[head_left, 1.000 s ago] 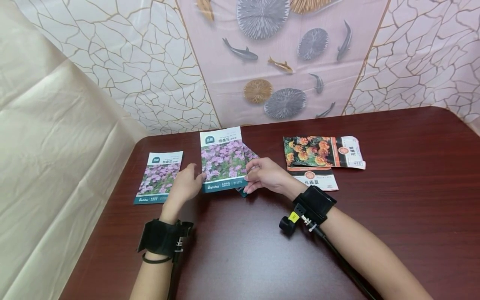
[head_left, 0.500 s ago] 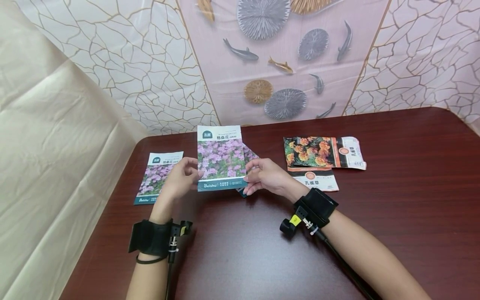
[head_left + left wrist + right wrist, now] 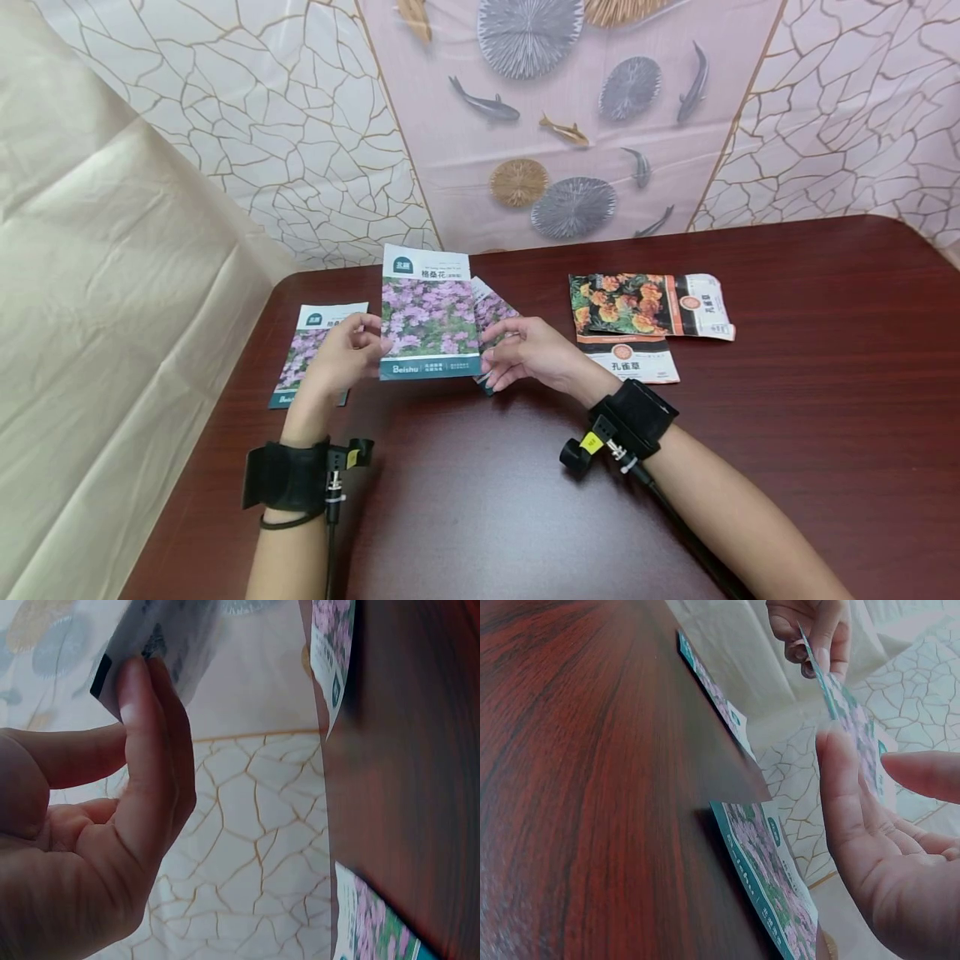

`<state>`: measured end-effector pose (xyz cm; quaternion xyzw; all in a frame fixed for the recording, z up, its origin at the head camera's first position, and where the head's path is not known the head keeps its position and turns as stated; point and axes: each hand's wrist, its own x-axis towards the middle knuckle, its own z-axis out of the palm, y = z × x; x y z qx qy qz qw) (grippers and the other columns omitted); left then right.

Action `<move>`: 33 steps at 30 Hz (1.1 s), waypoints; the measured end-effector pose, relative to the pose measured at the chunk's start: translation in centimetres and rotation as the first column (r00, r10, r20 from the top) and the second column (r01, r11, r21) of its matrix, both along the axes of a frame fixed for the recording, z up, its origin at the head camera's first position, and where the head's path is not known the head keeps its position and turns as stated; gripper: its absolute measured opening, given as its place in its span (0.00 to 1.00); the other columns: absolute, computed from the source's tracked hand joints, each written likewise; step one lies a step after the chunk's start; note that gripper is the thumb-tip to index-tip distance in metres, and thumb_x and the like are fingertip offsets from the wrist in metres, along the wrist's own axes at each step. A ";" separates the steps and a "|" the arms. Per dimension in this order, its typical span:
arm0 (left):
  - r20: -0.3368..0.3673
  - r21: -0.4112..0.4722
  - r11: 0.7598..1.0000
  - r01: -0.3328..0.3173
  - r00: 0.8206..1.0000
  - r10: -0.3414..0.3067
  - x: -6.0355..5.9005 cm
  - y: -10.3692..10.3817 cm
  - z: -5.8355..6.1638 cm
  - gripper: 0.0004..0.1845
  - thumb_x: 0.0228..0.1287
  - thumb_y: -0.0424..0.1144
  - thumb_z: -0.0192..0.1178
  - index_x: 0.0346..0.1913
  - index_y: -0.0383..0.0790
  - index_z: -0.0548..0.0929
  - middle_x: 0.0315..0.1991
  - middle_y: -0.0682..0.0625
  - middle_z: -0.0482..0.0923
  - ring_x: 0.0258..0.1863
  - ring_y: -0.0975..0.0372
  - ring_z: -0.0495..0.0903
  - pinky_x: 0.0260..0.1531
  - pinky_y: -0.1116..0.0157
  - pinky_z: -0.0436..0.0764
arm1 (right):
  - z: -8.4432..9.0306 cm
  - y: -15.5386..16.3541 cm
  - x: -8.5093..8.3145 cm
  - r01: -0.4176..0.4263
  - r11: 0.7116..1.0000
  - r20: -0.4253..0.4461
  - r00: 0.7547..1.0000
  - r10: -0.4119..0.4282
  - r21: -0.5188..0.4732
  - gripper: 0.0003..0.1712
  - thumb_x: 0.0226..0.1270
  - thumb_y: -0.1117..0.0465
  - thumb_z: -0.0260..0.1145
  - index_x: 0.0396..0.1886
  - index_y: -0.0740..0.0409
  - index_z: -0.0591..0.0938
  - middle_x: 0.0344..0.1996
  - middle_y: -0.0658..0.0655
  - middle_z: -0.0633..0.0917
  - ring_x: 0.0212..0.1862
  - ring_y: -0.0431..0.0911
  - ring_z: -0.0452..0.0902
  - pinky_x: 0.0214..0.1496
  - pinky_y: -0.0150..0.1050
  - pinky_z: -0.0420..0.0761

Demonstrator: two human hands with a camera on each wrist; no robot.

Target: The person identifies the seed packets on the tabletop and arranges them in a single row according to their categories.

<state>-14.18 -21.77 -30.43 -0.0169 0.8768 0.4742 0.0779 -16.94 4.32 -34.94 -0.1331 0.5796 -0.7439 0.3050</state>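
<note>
1. Two hands are meeting at one raised seed packet (image 3: 429,312): the left hand (image 3: 339,360) is pinching its left edge between thumb and curled fingers, lifting it clear of the counter (image 3: 525,467) with the printed pink-flower face turned toward the head camera.
2. The right hand (image 3: 534,350) is lying relaxed just beside the packet's right edge, fingers apart and loosely extended; the right wrist view is showing a gap between its fingertips and the packet, so it is gripping nothing.
3. A second pink-flower packet (image 3: 491,321) is lying flat on the counter behind the raised one and under the right hand's fingers, partly hidden by both.
4. A third pink-flower packet (image 3: 318,333) is lying flat near the counter's left edge, partly covered by the left hand.
5. Two marigold packets (image 3: 645,321), printed with orange blooms, are resting overlapped on the counter well to the right of the hands.
6. Black wrist straps (image 3: 633,412) carrying small cameras are sitting on both forearms.
7. A patterned backdrop (image 3: 570,125) with fish and round leaf shapes is hanging behind the counter; a cream sheet (image 3: 112,292) is draping along the left.
</note>
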 end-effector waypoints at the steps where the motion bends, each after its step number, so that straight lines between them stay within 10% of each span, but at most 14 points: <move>1: 0.001 -0.004 1.000 -0.007 1.000 0.007 0.1 -0.2 0.1 0.17 0.67 0.33 0.52 0.55 0.30 0.65 0.32 0.43 0.72 0.30 0.58 0.73 0.33 0.62 0.79 | 0.0 0.0 0.0 0.002 1.000 -0.007 1.000 -0.002 0.009 0.19 0.63 0.76 0.51 0.54 0.78 0.65 0.25 0.62 0.81 0.23 0.48 0.80 0.28 0.40 0.81; 33: 0.087 -0.192 0.976 -0.099 0.989 0.118 -0.5 -5.3 -1.5 0.18 0.66 0.33 0.53 0.56 0.28 0.66 0.46 0.32 0.72 0.35 0.53 0.76 0.37 0.57 0.80 | -0.9 0.5 -0.1 0.026 0.996 -0.059 0.998 -0.021 0.086 0.19 0.63 0.72 0.54 0.53 0.79 0.67 0.26 0.64 0.82 0.23 0.47 0.80 0.27 0.38 0.80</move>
